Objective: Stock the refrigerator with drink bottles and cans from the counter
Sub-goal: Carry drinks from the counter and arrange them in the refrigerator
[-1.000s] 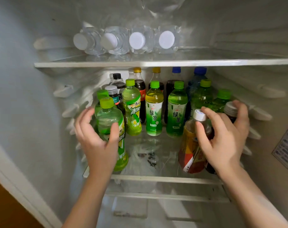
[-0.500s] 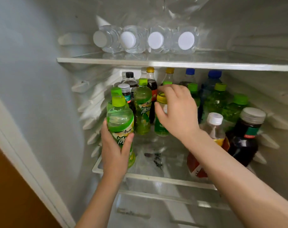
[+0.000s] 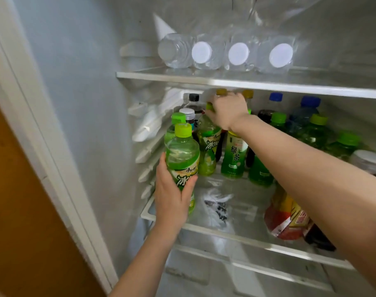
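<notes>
My left hand (image 3: 172,198) grips a green-capped iced tea bottle (image 3: 181,155) standing at the front left of the middle glass shelf (image 3: 236,231). My right hand (image 3: 227,110) reaches across to a second iced tea bottle (image 3: 208,144) further back and grips its neck and cap from above. Two green tea bottles (image 3: 234,157) stand just right of it. Dark cola bottles with yellow caps (image 3: 248,94) and blue-capped bottles (image 3: 309,102) fill the back row.
Several clear water bottles (image 3: 238,53) lie on the upper shelf (image 3: 247,83), caps facing me. My right forearm partly hides an amber tea bottle (image 3: 288,217) and a dark white-capped bottle (image 3: 368,160) at the front right. The fridge's left wall (image 3: 80,103) is close.
My right hand has moved left and back from the green tea bottle to the top of the second iced tea bottle. My left hand keeps its hold. The view has shifted left.
</notes>
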`<state>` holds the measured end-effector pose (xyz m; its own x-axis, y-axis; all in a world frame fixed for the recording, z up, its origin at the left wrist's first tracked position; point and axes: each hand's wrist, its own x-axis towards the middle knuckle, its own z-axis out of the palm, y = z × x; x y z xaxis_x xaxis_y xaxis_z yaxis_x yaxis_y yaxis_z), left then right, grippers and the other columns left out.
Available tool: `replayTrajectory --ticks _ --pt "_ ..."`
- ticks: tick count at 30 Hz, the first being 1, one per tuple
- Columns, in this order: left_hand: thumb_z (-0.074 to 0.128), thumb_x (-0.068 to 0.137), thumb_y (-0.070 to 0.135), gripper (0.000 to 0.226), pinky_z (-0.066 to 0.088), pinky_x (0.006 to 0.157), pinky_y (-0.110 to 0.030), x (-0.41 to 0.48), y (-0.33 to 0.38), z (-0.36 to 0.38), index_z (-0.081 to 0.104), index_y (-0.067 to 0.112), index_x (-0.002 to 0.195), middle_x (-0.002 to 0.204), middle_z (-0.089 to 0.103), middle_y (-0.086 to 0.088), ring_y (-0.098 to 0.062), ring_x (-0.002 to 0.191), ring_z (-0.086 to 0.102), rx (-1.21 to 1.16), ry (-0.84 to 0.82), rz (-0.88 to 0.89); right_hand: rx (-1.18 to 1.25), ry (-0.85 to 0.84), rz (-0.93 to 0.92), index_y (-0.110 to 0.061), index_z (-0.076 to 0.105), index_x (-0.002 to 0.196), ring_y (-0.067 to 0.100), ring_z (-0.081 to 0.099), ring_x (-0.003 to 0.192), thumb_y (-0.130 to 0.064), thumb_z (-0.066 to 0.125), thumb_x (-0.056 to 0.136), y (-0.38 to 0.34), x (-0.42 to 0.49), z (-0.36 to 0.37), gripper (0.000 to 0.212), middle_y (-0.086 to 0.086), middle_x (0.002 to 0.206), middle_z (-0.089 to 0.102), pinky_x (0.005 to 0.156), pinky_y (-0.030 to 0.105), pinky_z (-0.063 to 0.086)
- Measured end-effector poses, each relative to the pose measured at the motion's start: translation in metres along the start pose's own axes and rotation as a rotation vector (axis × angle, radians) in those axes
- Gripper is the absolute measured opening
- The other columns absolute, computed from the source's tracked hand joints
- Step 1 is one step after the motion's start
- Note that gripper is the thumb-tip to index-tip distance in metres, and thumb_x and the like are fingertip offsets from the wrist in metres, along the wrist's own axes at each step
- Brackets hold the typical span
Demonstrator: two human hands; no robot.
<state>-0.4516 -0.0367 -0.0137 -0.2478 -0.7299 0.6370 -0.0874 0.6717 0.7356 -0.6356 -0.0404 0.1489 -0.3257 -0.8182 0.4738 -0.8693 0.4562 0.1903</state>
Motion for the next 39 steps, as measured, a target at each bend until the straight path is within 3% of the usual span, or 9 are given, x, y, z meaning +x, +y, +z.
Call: replayTrajectory --ticks 8,11,14,17,21,26,29,35,39 --pt "0.048 0.084 0.055 0.084 0.029 0.106 -0.021 0.001 -0.004 0.005 0.021 0.008 0.147 0.144 0.039 -0.011 -0.011 0.129 0.037 -0.023 0.048 0.041 0.114 0.151 -0.103 -0.012 0.056 0.124 0.033 0.049 0.113 -0.045 0.049 0.094 0.010 -0.055 -0.018 0.045 0.013 0.108 0.066 0.086 0.039 0.043" --pt "0.049 0.084 0.053 0.083 0.034 0.108 -0.036 0.000 -0.008 0.006 0.021 0.007 0.147 0.145 0.038 -0.012 -0.022 0.132 0.039 -0.049 0.049 0.045 0.141 0.115 -0.108 -0.012 0.059 0.115 0.035 0.055 0.104 -0.047 0.050 0.093 0.022 -0.071 -0.034 0.042 0.014 0.100 0.066 0.079 0.039 0.046" --pt "0.050 0.085 0.051 0.081 0.035 0.108 -0.037 -0.001 -0.011 0.009 0.020 0.010 0.148 0.145 0.037 -0.009 -0.020 0.132 0.039 -0.068 0.069 0.054 0.156 0.022 -0.112 -0.014 0.062 0.106 0.032 0.061 0.090 -0.049 0.050 0.092 0.029 -0.087 -0.048 0.039 0.011 0.094 0.067 0.074 0.039 0.051" --pt "0.051 0.085 0.050 0.079 0.035 0.108 -0.039 -0.001 -0.014 0.012 0.020 0.012 0.148 0.145 0.037 -0.006 -0.020 0.133 0.039 -0.093 0.082 0.061 0.131 -0.030 -0.053 -0.014 0.061 0.110 0.032 0.062 0.091 -0.049 0.051 0.091 0.042 -0.099 -0.057 0.041 0.011 0.097 0.067 0.077 0.040 0.052" --pt "0.052 0.084 0.048 0.077 0.036 0.107 -0.044 0.000 -0.018 0.014 0.020 0.014 0.146 0.144 0.039 -0.012 -0.024 0.131 0.041 -0.098 0.091 0.056 0.089 -0.055 0.037 -0.015 0.062 0.111 0.033 0.062 0.093 -0.047 0.051 0.092 0.058 -0.109 -0.064 0.039 0.011 0.098 0.067 0.080 0.043 0.052" --pt "0.052 0.084 0.048 0.079 0.035 0.109 -0.046 -0.001 -0.018 0.016 0.017 0.015 0.147 0.146 0.036 -0.014 -0.026 0.133 0.039 -0.096 0.078 0.053 -0.045 -0.011 0.141 -0.016 0.063 0.107 0.031 0.057 0.080 -0.044 0.052 0.092 0.065 -0.113 -0.060 0.033 0.012 0.093 0.065 0.062 0.031 0.039" --pt "0.052 0.085 0.048 0.080 0.033 0.110 -0.037 0.000 -0.020 0.014 0.018 0.011 0.147 0.146 0.037 -0.014 -0.024 0.133 0.038 -0.096 0.067 0.062 0.013 -0.028 0.272 -0.013 0.063 0.098 0.025 0.050 0.073 -0.042 0.056 0.091 0.075 -0.116 -0.058 0.030 0.009 0.088 0.063 0.060 0.030 0.037" --pt "0.054 0.085 0.045 0.082 0.027 0.111 -0.025 -0.003 -0.020 0.009 0.016 0.012 0.149 0.148 0.033 -0.011 -0.015 0.136 0.033 -0.130 0.089 0.066 0.107 0.026 0.325 -0.012 0.065 0.104 0.025 0.055 0.080 -0.041 0.060 0.089 0.077 -0.119 -0.053 0.033 0.010 0.093 0.065 0.064 0.032 0.044" --pt "0.053 0.088 0.055 0.086 0.026 0.106 -0.009 -0.006 -0.022 -0.002 0.013 0.008 0.148 0.143 0.031 0.008 0.008 0.131 0.032 -0.194 0.173 0.070 0.095 0.144 0.287 -0.014 0.064 0.112 0.031 0.056 0.100 -0.047 0.061 0.086 0.063 -0.120 -0.053 0.042 0.012 0.108 0.063 0.072 0.035 0.047"
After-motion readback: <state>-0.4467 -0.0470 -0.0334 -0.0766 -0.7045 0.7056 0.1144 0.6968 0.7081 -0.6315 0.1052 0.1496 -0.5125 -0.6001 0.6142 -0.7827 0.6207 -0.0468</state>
